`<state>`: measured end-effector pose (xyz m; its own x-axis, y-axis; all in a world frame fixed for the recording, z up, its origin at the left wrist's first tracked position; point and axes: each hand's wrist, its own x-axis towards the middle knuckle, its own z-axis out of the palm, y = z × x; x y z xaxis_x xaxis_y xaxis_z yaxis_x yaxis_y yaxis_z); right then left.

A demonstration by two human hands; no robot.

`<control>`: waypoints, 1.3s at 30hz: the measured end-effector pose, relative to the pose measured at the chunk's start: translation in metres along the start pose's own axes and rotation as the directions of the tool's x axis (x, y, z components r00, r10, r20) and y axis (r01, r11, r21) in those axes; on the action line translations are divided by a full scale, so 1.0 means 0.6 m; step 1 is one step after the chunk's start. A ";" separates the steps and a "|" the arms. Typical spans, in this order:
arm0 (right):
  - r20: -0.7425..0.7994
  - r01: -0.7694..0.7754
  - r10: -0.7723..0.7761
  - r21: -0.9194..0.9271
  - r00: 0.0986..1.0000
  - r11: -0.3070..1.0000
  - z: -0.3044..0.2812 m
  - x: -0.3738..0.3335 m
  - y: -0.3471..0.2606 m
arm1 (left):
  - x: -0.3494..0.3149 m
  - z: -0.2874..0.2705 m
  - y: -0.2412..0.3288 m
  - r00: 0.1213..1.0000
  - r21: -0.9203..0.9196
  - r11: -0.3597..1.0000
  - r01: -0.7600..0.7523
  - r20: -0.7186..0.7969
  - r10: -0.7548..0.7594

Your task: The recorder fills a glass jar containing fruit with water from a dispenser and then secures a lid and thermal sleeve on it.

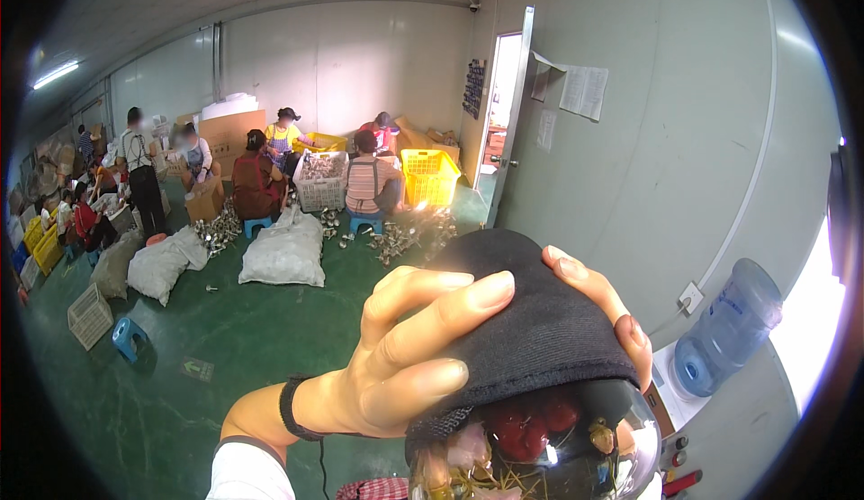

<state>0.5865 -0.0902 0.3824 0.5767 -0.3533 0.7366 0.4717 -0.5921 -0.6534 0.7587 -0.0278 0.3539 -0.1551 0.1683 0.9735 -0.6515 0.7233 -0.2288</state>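
Observation:
Close in front of me is a black fabric cover (540,320) with a ribbed weave, fitted over a clear rounded container (549,446). Dark red round pieces, pale petals and dry stems show through its wall. My left hand (423,347), with a black band at the wrist, presses its curled fingers on the left side of the cover. From behind the cover, fingertips of my right hand (598,293) bend over its right side; the rest of that hand is hidden. The container's lower part is cut off by the frame's edge.
Several people sit on low stools sorting small metal parts (405,234) around a grey crate (321,180) and a yellow crate (429,176). White sacks (286,248) and a blue stool (129,338) stand on the green floor. A water bottle (729,324) is at right, beyond an open door (511,113).

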 end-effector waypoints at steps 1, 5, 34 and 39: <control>0.001 0.017 -0.017 0.012 1.000 1.000 -0.001 0.000 0.002 | 0.000 0.000 -0.001 1.000 -0.012 1.000 -0.001 0.001 0.001; 0.009 0.033 -0.033 -0.001 0.999 0.999 0.000 -0.001 0.009 | 0.001 -0.002 -0.001 1.000 -0.008 1.000 -0.009 0.011 0.009; 0.036 0.240 -0.238 -0.226 0.970 0.944 0.009 -0.008 0.020 | 0.001 -0.012 0.001 0.999 -0.019 1.000 -0.018 0.041 0.018; 0.037 0.247 -0.244 -0.225 0.969 0.943 0.006 -0.014 0.023 | -0.012 -0.010 -0.004 0.999 -0.063 0.998 -0.027 0.036 0.029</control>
<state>0.5905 -0.0929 0.3663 0.4684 -0.1705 0.8669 0.4365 -0.8084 -0.3949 0.7660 -0.0266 0.3476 -0.2005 0.1656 0.9656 -0.5990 0.7592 -0.2546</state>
